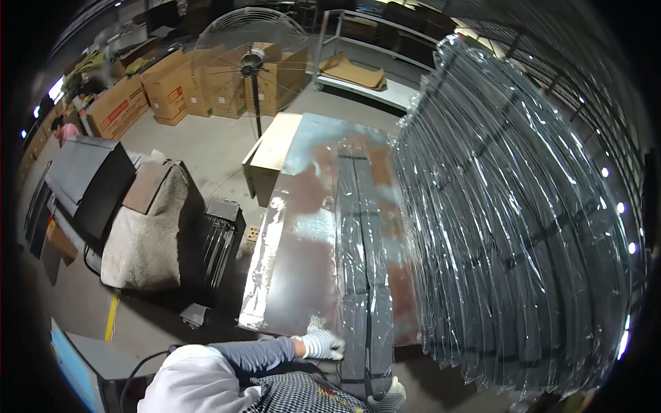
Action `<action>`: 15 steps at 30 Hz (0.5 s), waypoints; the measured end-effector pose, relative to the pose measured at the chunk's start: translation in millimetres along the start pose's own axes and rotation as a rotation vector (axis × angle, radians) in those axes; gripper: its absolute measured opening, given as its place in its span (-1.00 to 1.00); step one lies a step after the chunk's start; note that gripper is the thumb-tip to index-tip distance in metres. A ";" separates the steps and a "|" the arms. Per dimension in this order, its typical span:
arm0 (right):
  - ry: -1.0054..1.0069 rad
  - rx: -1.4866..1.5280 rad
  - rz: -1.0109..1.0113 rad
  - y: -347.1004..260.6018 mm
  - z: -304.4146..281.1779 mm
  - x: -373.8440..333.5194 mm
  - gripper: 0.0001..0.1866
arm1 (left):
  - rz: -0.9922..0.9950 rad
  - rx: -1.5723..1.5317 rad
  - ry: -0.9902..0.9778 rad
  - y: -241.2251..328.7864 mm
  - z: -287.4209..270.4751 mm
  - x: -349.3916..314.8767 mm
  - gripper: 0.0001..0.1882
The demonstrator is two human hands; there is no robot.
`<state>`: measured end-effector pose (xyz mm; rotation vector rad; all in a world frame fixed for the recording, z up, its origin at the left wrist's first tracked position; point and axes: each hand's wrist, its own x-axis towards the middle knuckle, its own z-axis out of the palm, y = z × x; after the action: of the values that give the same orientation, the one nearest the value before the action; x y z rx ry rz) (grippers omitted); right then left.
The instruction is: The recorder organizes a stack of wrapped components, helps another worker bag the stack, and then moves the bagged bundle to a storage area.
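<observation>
A long bundle of dark grey strips (pixel 354 258) in clear plastic film, with black bands across it, lies lengthwise on a worn metal-topped table (pixel 292 275). Its near end reaches past the table's front edge toward my body. My left hand (pixel 322 343), in a white striped glove, is closed against the left side of the bundle near that end; its fingertips are partly hidden. At the near right corner my right hand (pixel 390 398), gloved alike, is closed around the bundle's edge.
Many similar film-wrapped bundles (pixel 509 234) stack high along the table's right. Left are a cloth-covered block (pixel 148 241) and dark panels (pixel 89 179). Beyond stand a large fan (pixel 252 63), cardboard boxes (pixel 200 86) and a white trolley (pixel 372 93). A person (pixel 65 131) is far left.
</observation>
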<state>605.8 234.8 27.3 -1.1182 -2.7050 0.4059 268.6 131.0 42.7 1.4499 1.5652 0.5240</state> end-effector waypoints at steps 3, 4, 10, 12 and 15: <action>0.145 0.086 -0.100 2.4 -4.6 12.4 0.02 | 0.428 0.654 0.311 -2.7 -44.7 31.0 -0.46; 0.118 -0.148 -0.058 -14.9 -10.3 32.7 0.06 | 0.507 0.845 0.373 -8.8 -52.3 45.5 -0.39; -0.148 0.025 0.560 -62.9 58.3 154.8 0.03 | 0.618 0.930 0.475 -39.1 -39.9 98.7 -0.49; -0.175 0.065 0.508 -60.6 58.9 168.4 -0.07 | 0.559 0.884 0.386 -22.2 -44.3 86.1 -0.73; -0.275 0.229 0.226 -58.0 44.8 159.2 -0.14 | 0.623 0.881 0.475 -36.5 -34.0 63.6 -0.85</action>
<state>444.0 300.8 14.1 -1.3922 -2.6674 0.9439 227.0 191.8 9.3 2.6866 1.7928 0.5861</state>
